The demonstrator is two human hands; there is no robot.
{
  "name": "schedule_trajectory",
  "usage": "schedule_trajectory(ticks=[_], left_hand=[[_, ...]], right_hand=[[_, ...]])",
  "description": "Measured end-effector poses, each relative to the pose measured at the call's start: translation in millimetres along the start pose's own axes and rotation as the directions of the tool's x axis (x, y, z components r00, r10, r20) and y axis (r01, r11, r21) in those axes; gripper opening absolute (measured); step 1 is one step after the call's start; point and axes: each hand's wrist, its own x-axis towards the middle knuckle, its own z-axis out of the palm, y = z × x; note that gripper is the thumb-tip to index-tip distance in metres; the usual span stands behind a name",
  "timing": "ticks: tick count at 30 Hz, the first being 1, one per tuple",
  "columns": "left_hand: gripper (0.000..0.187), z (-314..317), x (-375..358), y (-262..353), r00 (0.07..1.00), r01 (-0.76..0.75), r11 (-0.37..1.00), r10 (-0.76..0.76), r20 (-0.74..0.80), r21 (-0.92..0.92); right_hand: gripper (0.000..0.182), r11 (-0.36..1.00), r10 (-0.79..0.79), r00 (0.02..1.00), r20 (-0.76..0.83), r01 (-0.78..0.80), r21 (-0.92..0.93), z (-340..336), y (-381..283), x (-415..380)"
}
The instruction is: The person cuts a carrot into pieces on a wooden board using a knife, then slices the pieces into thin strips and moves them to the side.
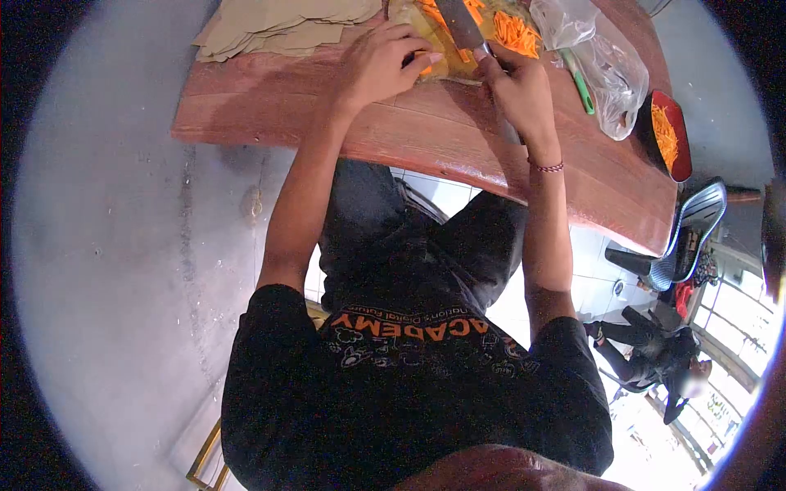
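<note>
My right hand [521,92] is wrapped round the handle of a knife [461,23], whose broad blade points up and left over the cutting board [452,69]. My left hand [382,65] rests at the board's left edge with its fingers curled. Its thumb and fingertips close on a piece of carrot [425,69], mostly hidden by the hand. Cut carrot strips [516,34] lie in a pile right of the blade, and more orange strips lie beneath and left of it.
Brown paper sheets [274,29] lie at the table's far left. Right of the board are a green-handled tool [580,84], a clear plastic bag [610,82] and a bowl [681,135] of carrot shreds. A chair [696,225] and a person [655,352] are beyond the wooden table [606,184].
</note>
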Motion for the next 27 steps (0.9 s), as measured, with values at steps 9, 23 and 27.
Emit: schedule_trajectory(ticks=[9, 23, 27], left_hand=[[0.037, -0.8, -22.2, 7.5, 0.994, 0.023, 1.0, -0.025, -0.105, -0.021], [0.029, 11.3, 1.5, -6.4, 0.962, 0.245, 0.968, -0.234, -0.14, 0.062], [0.036, 3.4, -12.7, -2.0, 0.972, 0.095, 0.989, -0.067, -0.227, 0.114]], right_hand=[[0.026, 0.984, -0.004, 0.999, 0.049, -0.005, 0.18, 5.6, 0.7, -5.2], [0.027, 0.992, 0.0, 0.998, 0.069, -0.009, 0.126, 9.0, 3.1, -14.9], [0.027, 0.996, -0.076, 0.997, 0.003, 0.076, -0.056, 12.8, -1.0, -21.9]])
